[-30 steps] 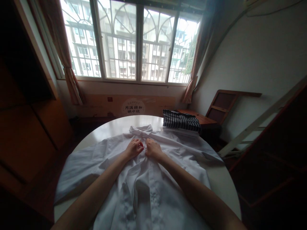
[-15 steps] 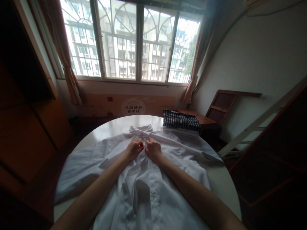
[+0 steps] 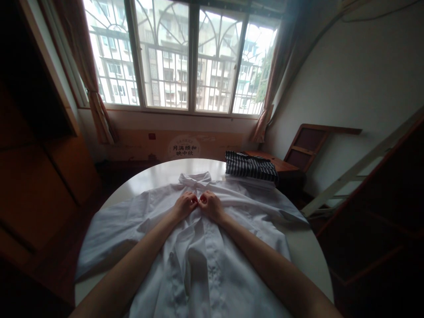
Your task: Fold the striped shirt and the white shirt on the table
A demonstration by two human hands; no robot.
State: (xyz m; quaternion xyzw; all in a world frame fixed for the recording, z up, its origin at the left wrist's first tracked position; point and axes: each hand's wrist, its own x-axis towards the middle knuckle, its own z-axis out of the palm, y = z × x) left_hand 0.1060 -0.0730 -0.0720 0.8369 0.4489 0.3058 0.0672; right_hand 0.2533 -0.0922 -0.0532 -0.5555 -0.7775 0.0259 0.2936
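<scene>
A white long-sleeved shirt (image 3: 238, 260) lies spread face up on the round table, its collar (image 3: 194, 179) toward the window and its sleeves out to both sides. Just below the collar, my left hand (image 3: 186, 205) pinches one front edge of the shirt. Right beside it, almost touching, my right hand (image 3: 211, 206) pinches the other front edge. The fingers of both hands are curled with the tips together. Any button between the fingertips is too small to make out. Lower down, the front hangs in loose folds.
A folded black-and-white striped garment (image 3: 251, 166) rests on white cloth at the table's (image 3: 149, 173) back right edge. Behind it stands a wooden chair (image 3: 300, 150). A pale ladder (image 3: 344, 181) leans at the right, and wooden cabinets (image 3: 71, 176) line the left.
My right hand has shifted and turned slightly, its thumb and finger now showing a small gap. My left hand stays almost in place, and the shirt lies as before.
</scene>
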